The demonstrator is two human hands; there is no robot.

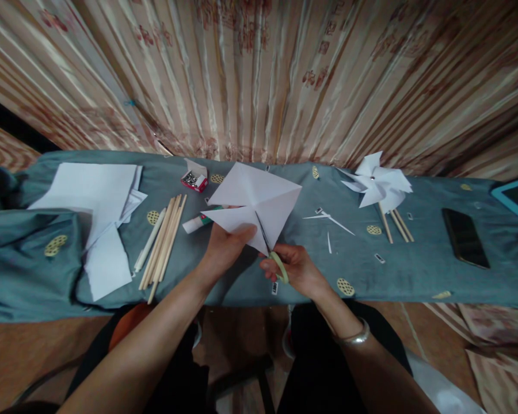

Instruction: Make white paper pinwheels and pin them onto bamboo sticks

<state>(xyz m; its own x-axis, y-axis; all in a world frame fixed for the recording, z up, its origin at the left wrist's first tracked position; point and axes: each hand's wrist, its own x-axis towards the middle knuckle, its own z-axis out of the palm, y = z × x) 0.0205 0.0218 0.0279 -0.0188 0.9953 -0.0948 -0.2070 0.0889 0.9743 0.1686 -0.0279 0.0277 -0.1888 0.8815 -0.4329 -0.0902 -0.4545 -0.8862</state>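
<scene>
Center frame, the left hand [228, 244] pinched a creased white paper square [261, 192] while the right hand [296, 269] gripped pale-green-handled scissors [281, 269], slitting its near corner; the next snip seemingly called for stopping short of the middle.

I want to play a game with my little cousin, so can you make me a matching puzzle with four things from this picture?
Things
1. Scissors
2. Phone
3. Bundle of sticks
4. Small box

Clues
A. Beside a white pen
B. Open, with shiny bits inside
C. In the right hand
D. Dark, lying flat on the cloth

Right pairs: 1-C, 2-D, 3-A, 4-B
</scene>
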